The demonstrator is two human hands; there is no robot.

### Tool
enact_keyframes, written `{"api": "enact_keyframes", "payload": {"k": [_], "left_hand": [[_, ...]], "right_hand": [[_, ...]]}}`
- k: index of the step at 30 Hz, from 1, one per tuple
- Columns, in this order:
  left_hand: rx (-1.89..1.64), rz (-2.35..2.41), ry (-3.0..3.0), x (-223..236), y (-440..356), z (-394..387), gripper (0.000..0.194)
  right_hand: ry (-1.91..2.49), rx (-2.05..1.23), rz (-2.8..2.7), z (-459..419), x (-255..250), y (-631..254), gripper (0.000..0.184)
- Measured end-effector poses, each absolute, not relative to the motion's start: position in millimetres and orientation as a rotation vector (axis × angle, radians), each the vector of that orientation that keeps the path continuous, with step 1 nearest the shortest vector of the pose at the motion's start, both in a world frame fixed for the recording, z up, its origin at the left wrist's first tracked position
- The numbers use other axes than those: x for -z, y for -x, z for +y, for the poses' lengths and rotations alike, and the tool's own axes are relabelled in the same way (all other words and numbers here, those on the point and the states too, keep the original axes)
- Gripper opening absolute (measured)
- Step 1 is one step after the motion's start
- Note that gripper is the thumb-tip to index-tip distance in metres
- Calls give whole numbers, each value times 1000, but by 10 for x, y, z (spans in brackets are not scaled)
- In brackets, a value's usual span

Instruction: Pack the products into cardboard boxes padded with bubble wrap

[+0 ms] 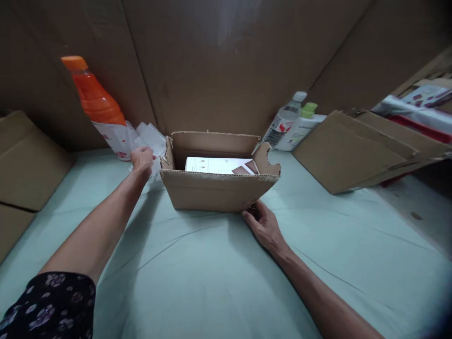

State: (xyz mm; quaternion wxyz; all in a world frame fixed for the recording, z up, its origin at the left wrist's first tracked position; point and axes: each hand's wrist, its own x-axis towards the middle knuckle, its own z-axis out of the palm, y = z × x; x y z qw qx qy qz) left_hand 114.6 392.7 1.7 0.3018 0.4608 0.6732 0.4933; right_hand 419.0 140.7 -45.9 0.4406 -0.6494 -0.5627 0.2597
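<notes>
An open cardboard box with a white carton inside stands on the green cloth. My left hand is at the box's left side, its fingers closed on crumpled clear plastic. My right hand grips the box's lower right corner, thumb in front and the other fingers partly hidden behind the edge. Just left of the plastic stands a bottle of orange drink with an orange cap and a white label.
A clear bottle and a white bottle with a green cap stand behind, to the right. Another cardboard box holds several packages at far right. At left is a cardboard box. A tall cardboard wall closes the back.
</notes>
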Motion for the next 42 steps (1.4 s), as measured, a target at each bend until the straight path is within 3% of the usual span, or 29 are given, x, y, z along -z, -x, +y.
{"api": "enact_keyframes", "payload": {"k": [3, 8, 12, 19, 22, 25, 29, 35, 39, 42], "left_hand": [[-1353, 1876, -1405, -237, -995, 3673, 25], [-1545, 1909, -1844, -720, -460, 2798, 21], [-1567, 1576, -2523, -863, -217, 1963, 16], [-938, 602, -2788, -311, -564, 658, 28], [-760, 468, -2668, -27, -636, 247, 28], [-701, 469, -2539, 139, -607, -52, 30], [-776, 551, -2345, 192, -570, -316, 30], [-732, 590, -2200, 58, -507, -378, 29], [-764, 739, -2201, -53, -345, -4, 32], [-850, 906, -2253, -63, -248, 431, 27]], "right_hand": [[1594, -643, -1407, 1411, 453, -4184, 37], [1524, -632, -1433, 1427, 479, -4190, 42], [1498, -608, -1426, 1447, 506, -4194, 44], [1444, -757, -1353, 1495, 434, -4151, 43], [1459, -830, -1276, 1435, 358, -4205, 42], [1559, -669, -1282, 1266, 200, -4217, 38], [1480, -570, -1574, 959, -69, -3917, 28], [969, -975, -2242, 709, -180, -3098, 24], [1014, -1087, -2060, 659, -95, -2931, 22], [1174, -999, -1849, 574, -27, -2975, 20]]}}
